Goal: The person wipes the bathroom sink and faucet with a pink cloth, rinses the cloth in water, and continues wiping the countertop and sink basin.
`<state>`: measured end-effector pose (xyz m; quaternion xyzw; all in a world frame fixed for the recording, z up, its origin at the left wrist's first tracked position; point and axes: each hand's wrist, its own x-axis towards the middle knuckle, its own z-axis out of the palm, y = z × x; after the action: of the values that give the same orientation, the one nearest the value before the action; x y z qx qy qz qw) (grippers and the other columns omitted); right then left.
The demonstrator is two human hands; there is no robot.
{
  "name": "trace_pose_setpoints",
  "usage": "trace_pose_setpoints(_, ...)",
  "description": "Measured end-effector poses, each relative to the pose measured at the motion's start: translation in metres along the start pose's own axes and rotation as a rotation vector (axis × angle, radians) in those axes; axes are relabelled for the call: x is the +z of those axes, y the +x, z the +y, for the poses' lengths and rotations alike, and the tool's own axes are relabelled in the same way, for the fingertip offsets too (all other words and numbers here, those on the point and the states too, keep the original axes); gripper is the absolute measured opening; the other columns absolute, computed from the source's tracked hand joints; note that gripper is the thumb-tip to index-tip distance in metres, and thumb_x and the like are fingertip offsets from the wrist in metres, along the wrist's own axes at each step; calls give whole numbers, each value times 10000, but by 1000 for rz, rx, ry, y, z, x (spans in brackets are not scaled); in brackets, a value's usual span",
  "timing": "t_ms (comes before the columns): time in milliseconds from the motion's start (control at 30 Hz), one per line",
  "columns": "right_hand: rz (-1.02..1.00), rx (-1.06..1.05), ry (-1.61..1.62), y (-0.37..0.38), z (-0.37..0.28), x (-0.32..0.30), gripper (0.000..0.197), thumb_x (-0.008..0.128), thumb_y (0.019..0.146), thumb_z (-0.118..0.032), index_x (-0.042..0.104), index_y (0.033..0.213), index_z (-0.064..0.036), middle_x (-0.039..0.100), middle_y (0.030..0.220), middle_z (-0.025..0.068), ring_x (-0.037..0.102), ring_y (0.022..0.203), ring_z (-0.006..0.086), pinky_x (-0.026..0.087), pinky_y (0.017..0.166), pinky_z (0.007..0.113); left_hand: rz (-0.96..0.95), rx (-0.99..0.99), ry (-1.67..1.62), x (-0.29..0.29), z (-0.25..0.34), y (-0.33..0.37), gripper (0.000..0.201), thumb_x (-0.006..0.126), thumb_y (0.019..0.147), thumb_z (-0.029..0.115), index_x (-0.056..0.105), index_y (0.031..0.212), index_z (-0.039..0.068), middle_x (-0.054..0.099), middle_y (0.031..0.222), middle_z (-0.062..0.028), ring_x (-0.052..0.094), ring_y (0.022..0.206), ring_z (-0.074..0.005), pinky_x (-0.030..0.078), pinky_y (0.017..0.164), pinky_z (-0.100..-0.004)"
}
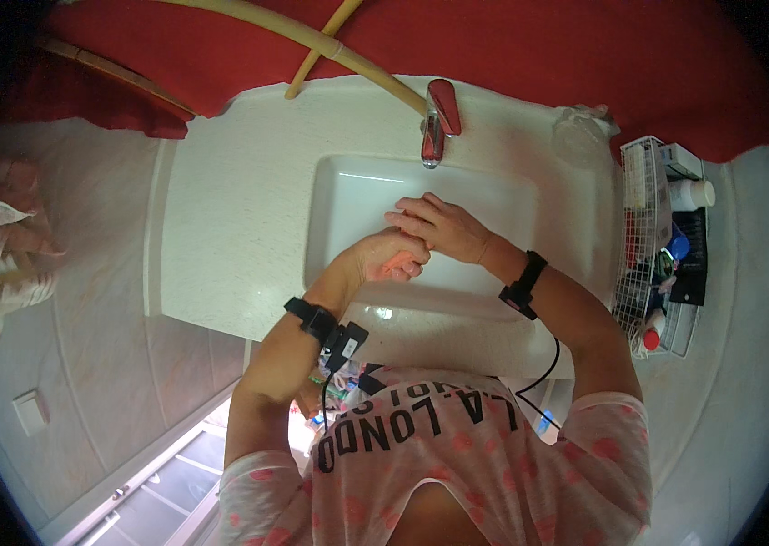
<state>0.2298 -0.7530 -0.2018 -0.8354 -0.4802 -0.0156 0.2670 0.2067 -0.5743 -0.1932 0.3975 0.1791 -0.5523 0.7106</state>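
Note:
Both my hands meet above the white sink basin (493, 191), just in front of the chrome tap (432, 136). My left hand (389, 254) is closed, its fingers curled round. An orange patch shows between its fingers, but I cannot make out what it is. Resting against the back of the left hand is my right hand (446, 227), with its fingers stretched out and partly apart. Dark straps (522, 287) circle both wrists, and a small black box (345, 347) hangs at the left one.
To the right stands a white wire basket (643, 182) with bottles, including a white bottle (692, 195). A crumpled clear plastic bag (582, 136) lies on the counter's back right. Bamboo poles (311, 38) cross the red covering (512, 45) behind the tap.

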Motion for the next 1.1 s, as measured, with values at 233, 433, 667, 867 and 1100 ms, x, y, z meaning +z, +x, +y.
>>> trace_pose_setpoints(233, -52, 145, -178, -44, 1, -19, 221, 612, 788, -146, 557, 993, -84, 526, 879, 70, 619, 838, 226, 547, 639, 339, 69, 15, 546, 36, 5, 27, 136, 642, 738, 76, 511, 777, 86, 458, 638, -5, 417, 483, -85, 294, 381, -239)
trace_pose_setpoints(433, -159, 509, -162, -76, -20, -40, 173, 620, 784, -132, 564, 905, -22, 595, 842, 163, 637, 763, 311, 539, 657, 406, 333, 238, 1353, 82, -4, 55, 150, 635, 739, 136, 568, 803, 18, 618, 735, -145, 607, 637, -253, 476, 534, -371)
trace_pose_setpoints(667, -139, 804, -17, -110, -38, -48, 193, 611, 769, -89, 571, 899, 47, 648, 850, 214, 643, 806, 374, 528, 702, 457, 390, 488, 1822, 104, -25, 86, 281, 629, 752, 150, 574, 976, -10, 662, 873, -203, 648, 871, -366, 527, 742, -444)
trace_pose_setpoints(867, -22, 1000, 156, -127, -38, -35, 157, 636, 692, -56, 577, 805, 35, 636, 778, 213, 633, 742, 375, 511, 671, 446, 255, 627, 2000, 111, -25, 92, 313, 650, 732, 133, 524, 990, 9, 661, 848, -203, 663, 836, -348, 540, 683, -437)
trace_pose_setpoints(1100, 3, 904, 203, -133, -23, -33, 132, 667, 637, -72, 602, 716, 13, 647, 782, 188, 640, 761, 341, 511, 689, 409, 285, 1047, 2044, 94, -28, 101, 279, 679, 692, 112, 530, 918, 46, 641, 787, -144, 655, 761, -306, 536, 643, -396)
